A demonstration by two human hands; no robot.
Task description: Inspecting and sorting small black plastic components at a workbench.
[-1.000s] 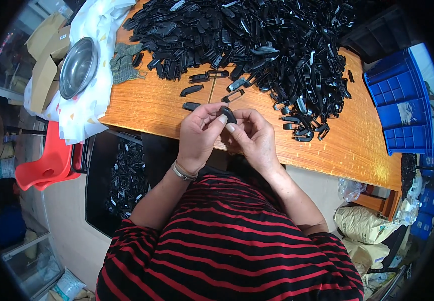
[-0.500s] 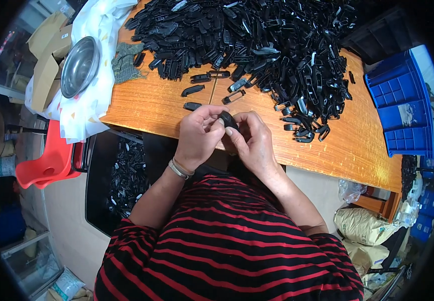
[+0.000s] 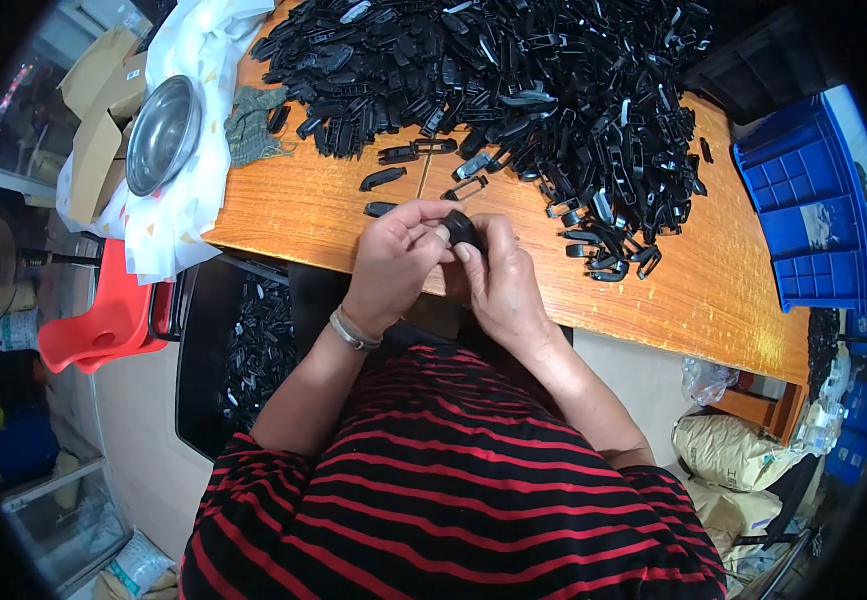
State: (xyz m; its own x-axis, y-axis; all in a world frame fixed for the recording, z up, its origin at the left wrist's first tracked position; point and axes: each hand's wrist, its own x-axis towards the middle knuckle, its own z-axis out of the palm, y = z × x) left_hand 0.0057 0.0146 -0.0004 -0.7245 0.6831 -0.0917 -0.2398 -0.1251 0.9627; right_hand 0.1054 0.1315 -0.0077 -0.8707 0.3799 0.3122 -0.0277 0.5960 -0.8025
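Note:
Close to the table's front edge, a small black plastic part (image 3: 464, 230) is held between both hands. My left hand (image 3: 396, 258) is closed, pinching the part's left side with thumb and forefinger. From the other side my right hand (image 3: 509, 280) grips it with thumb and fingers. The fingers cover much of the part, so its exact kind is hard to make out. Just beyond the hands lie a dark elongated piece (image 3: 383, 179), an open black frame piece (image 3: 466, 190) and another small dark piece (image 3: 377, 209).
A big heap of black plastic parts (image 3: 493, 70) covers the far side of the wooden table (image 3: 673, 300). A steel bowl (image 3: 164, 135) rests on white plastic at left, by a red chair (image 3: 103, 320). A blue crate (image 3: 803, 205) stands at right. Below is a black tray (image 3: 203, 390) of parts.
The black part has turned slightly in my fingers, and the right hand's fingers have shifted a little on it. Both hands stay in nearly the same place.

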